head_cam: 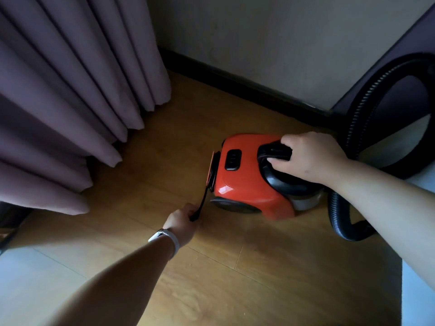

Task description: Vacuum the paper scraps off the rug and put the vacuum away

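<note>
Vacuums: one. The red vacuum [244,184] sits on the wood floor [211,267] near the corner of the room, between the curtain and the hose.
Handles: one black handle [273,151], on top of the vacuum.
Buttons: one black button [233,160], on top too, just beside the handle.
Wheels: I can see one black wheel [233,204], low on the side that faces me.
Hoses: one black, bumpy hose [357,118]. It makes a big loop on my right, up by the wall. My arm hides the spot where it joins the vacuum.
Cords: one thin black cord [202,203]. It runs from the vacuum's left end down to my left hand.
Hands: two, both mine.
Right hand: my right hand [310,156] comes in from the right on a long, nearly straight arm. The back of it faces up. My fingers curl over the handle and my thumb comes round the near side, so I hold it tight.
Left hand: my left hand [182,220] comes in from the bottom on a straight arm. It is a fist low by the floor, closed round the end of the cord. It is just beside the vacuum and does not touch it.
Watch bands: one white watch band [173,241], on my left wrist.
Curtains: one purple curtain [70,90] with many folds. It hangs down to the floor on my left, apart from the vacuum.
Walls: one pale wall [259,38] behind the vacuum, with one dark strip [235,78] along its bottom.
</note>
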### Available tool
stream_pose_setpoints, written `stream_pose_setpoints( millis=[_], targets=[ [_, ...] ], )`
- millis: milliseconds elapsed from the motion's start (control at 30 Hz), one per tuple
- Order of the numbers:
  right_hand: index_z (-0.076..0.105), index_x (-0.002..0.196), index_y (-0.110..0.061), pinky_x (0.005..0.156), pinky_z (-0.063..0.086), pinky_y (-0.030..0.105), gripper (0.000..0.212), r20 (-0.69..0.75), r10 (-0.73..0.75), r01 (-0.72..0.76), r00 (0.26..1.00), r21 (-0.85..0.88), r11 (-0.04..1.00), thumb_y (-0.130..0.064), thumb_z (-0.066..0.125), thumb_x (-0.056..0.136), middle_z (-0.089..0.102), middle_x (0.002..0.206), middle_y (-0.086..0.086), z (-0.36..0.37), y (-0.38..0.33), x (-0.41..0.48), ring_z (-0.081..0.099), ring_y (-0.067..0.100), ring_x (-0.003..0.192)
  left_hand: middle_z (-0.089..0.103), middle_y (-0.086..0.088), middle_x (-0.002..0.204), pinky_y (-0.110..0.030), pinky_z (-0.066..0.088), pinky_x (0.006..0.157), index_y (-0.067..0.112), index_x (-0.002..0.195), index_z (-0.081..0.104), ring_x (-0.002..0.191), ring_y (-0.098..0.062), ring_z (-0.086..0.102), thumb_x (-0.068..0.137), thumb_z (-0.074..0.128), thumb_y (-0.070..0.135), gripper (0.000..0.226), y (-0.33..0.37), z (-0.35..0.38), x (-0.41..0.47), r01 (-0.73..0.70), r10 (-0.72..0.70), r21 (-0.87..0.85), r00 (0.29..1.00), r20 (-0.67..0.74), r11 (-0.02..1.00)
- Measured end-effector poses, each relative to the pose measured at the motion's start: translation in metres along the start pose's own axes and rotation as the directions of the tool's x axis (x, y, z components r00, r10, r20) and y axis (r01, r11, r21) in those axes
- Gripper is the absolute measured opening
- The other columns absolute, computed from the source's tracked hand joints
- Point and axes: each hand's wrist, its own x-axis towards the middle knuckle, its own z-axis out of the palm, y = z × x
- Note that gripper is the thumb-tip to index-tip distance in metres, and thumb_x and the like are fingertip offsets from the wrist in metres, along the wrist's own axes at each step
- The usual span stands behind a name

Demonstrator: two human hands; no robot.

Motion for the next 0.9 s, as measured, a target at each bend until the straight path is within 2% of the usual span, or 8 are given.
stream_pose_setpoints(
  millis=[133,267,400,533,667,733,800,900],
  targets=[
    [0.05,0.074,-0.022,0.059,0.046,0.032,0.04,0.001,-0.037,0.037,0.999,-0.011,0.999,-0.061,0.057,0.08,0.058,0.067,-0.007,0.004,0.001,0.001,0.061,0.025,0.07,0.065,-0.001,0.111,-0.024,0.041,0.075,0.026,0.115,0.067,0.098,-0.023,0.061,0.084,0.068,0.026,0.031,-0.002,0.006,0.008,-0.037,0.038,0.086,0.999,-0.006,0.996],
    [0.054,0.083,-0.024,0.059,0.043,0.031,0.037,-0.028,-0.078,0.077,0.997,-0.048,0.996,-0.061,0.055,0.081,0.059,0.077,-0.006,0.005,0.004,0.002,0.061,0.025,0.076,0.057,-0.004,0.117,-0.031,0.046,0.087,0.027,0.121,0.062,0.107,-0.027,0.055,0.083,0.067,0.037,0.04,-0.002,0.005,0.016,-0.031,0.037,0.2,0.999,-0.027,0.979],
    [0.055,0.09,-0.026,0.062,0.045,0.031,0.035,-0.003,-0.1,0.1,0.995,-0.037,0.994,-0.06,0.053,0.082,0.058,0.084,-0.007,0.004,0.001,0.002,0.06,0.022,0.078,0.056,-0.001,0.115,-0.033,0.047,0.088,0.027,0.121,0.062,0.106,-0.025,0.056,0.081,0.069,0.043,0.044,-0.004,-0.001,0.019,-0.03,0.037,0.199,0.999,-0.031,0.979],
    [0.057,0.1,-0.025,0.067,0.048,0.033,0.039,-0.048,-0.146,0.146,0.988,-0.008,0.989,-0.058,0.056,0.08,0.061,0.097,-0.006,0.0,-0.004,0.004,0.06,0.022,0.089,0.056,0.001,0.119,-0.035,0.048,0.091,0.026,0.125,0.06,0.108,-0.023,0.056,0.079,0.069,0.049,0.053,0.0,-0.009,0.016,-0.053,0.061,0.206,0.998,-0.031,0.977],
    [0.06,0.107,-0.024,0.074,0.05,0.036,0.043,-0.053,-0.201,0.204,0.978,0.065,0.977,-0.057,0.057,0.079,0.06,0.103,-0.006,-0.006,-0.01,0.005,0.058,0.021,0.097,0.052,0.002,0.127,-0.037,0.048,0.092,0.026,0.131,0.054,0.112,-0.024,0.054,0.08,0.061,0.055,0.059,0.023,-0.033,0.011,-0.16,0.179,0.239,0.982,-0.06,0.958],
    [0.06,0.115,-0.023,0.08,0.051,0.039,0.048,-0.027,-0.238,0.24,0.971,0.104,0.965,-0.057,0.057,0.082,0.06,0.11,-0.005,-0.008,-0.016,0.01,0.057,0.021,0.103,0.048,0.0,0.133,-0.04,0.045,0.097,0.024,0.136,0.048,0.119,-0.025,0.05,0.081,0.058,0.051,0.061,0.038,-0.051,0.01,-0.237,0.263,0.27,0.962,-0.067,0.933],
    [0.057,0.126,-0.023,0.087,0.05,0.041,0.052,-0.002,-0.268,0.266,0.964,0.111,0.958,-0.057,0.057,0.085,0.057,0.12,-0.006,-0.009,-0.022,0.014,0.054,0.019,0.109,0.042,-0.002,0.144,-0.041,0.039,0.106,0.023,0.143,0.04,0.131,-0.026,0.041,0.085,0.058,0.048,0.065,0.053,-0.07,0.01,-0.283,0.331,0.34,0.939,-0.093,0.897],
    [0.05,0.136,-0.027,0.094,0.047,0.04,0.058,0.033,-0.293,0.289,0.956,0.094,0.953,-0.059,0.054,0.088,0.051,0.13,-0.008,-0.005,-0.027,0.018,0.049,0.017,0.117,0.029,-0.002,0.157,-0.044,0.027,0.115,0.024,0.149,0.031,0.143,-0.026,0.028,0.088,0.052,0.055,0.071,0.071,-0.095,0.015,-0.366,0.439,0.451,0.896,-0.065,0.814]
  ],
)
